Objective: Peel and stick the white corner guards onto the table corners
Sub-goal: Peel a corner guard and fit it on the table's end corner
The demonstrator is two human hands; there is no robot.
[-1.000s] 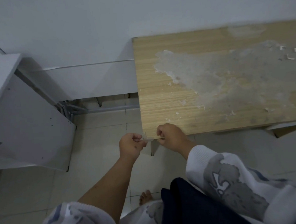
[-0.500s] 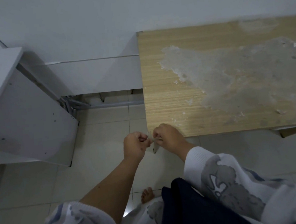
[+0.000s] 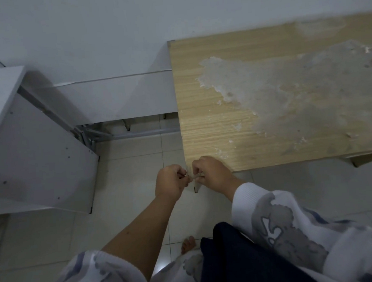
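Observation:
A light wooden table (image 3: 234, 119) with a large patch of pale residue stands against the wall. At its near left corner, my left hand (image 3: 171, 181) and my right hand (image 3: 211, 174) meet, fingers curled. Between their fingertips they pinch a small pale corner guard (image 3: 193, 177), most of it hidden by my fingers. My right hand lies over the table corner itself, so the corner is out of sight. I cannot tell whether the guard touches the table.
A white cabinet or desk panel (image 3: 34, 156) stands to the left, with metal legs (image 3: 92, 134) behind it. Tiled floor (image 3: 129, 189) runs between it and the table. The table leg (image 3: 196, 188) shows just below my hands. A bare foot (image 3: 188, 246) is on the floor.
My hands have drawn closer together at the table corner, the gap between them closing over the small guard. The view has shifted slightly, the table sitting a little further right.

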